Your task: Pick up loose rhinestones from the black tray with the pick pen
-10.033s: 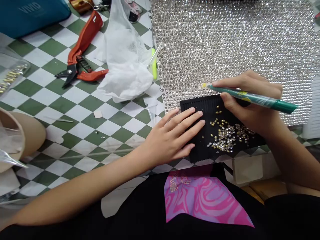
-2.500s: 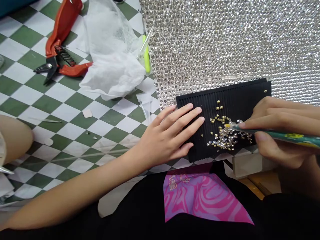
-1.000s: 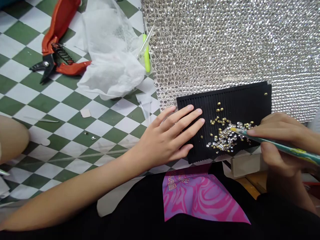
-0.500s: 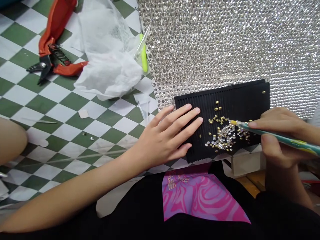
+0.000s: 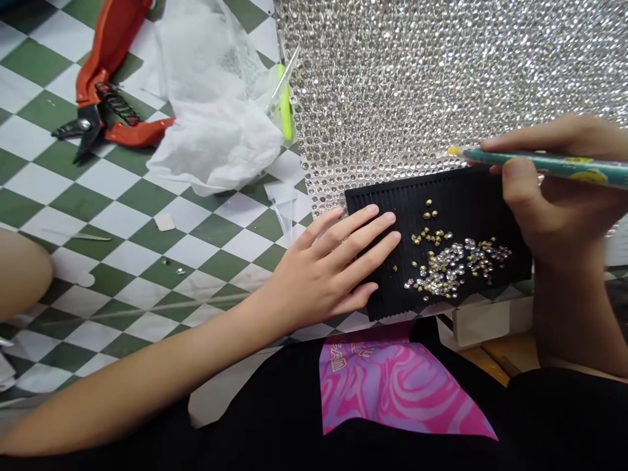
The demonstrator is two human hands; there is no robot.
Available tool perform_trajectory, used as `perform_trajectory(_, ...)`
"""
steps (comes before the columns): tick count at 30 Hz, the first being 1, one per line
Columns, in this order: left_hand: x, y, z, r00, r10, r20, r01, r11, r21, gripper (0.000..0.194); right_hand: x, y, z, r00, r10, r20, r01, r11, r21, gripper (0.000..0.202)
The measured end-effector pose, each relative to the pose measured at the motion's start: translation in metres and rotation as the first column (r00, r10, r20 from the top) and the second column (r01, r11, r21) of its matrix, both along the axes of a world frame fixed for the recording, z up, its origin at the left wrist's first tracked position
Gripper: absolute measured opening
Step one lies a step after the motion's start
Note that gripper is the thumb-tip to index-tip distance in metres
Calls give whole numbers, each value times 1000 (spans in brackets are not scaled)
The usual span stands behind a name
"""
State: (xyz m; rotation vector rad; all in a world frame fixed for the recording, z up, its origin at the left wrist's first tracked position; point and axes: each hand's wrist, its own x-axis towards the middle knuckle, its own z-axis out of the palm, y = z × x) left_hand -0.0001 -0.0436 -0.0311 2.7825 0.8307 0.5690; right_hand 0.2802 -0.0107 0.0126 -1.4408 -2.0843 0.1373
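Note:
My left hand [image 5: 338, 261] lies flat, fingers spread, over the left end of a black ridged tray [image 5: 387, 216]. Loose rhinestones [image 5: 444, 265], some clear side up and some gold side up, are scattered on that tray. In my right hand [image 5: 554, 190] is a green pencil [image 5: 544, 163] with a yellow tip, gripped between thumb and fingers. Its tip is just beyond the tray's far edge, over a sheet covered with rows of rhinestones [image 5: 417, 85]. Whether a stone sits on the tip is too small to tell.
Orange-handled pruning shears [image 5: 105, 85] lie open at the upper left, beside a crumpled white bag [image 5: 210, 124]. A yellow-green handled tool [image 5: 285, 108] rests by the sheet's left edge. A small white square [image 5: 165, 222] and two loose stones [image 5: 180, 271] lie on the checkered cloth [image 5: 132, 216].
My right hand has lifted the pencil from the pile of rhinestones and carried it away from me, over the rhinestone sheet. My left hand stays in place on the tray.

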Motion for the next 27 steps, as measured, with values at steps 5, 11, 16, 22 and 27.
perform_trajectory(5,0,0,0,1000,-1,12,1,1000,-6,48,0,2,-5,1000,8,-1,-8,1000,-21,20)
perform_trajectory(11,0,0,1,1000,0,14,1,1000,-7,48,2,5,-7,998,67,2,-67,998,-1,19)
perform_trajectory(16,0,0,1,1000,-3,6,3,1000,-8,48,5,-3,-6,999,7,-45,-5,999,32,25)
perform_trajectory(22,0,0,2,1000,-1,1,1,1000,-4,49,10,-40,4,990,58,-127,-61,998,-18,29)
perform_trajectory(27,1,1,3,1000,-6,-10,6,1000,7,48,10,-60,6,985,115,-125,-123,990,-61,36)
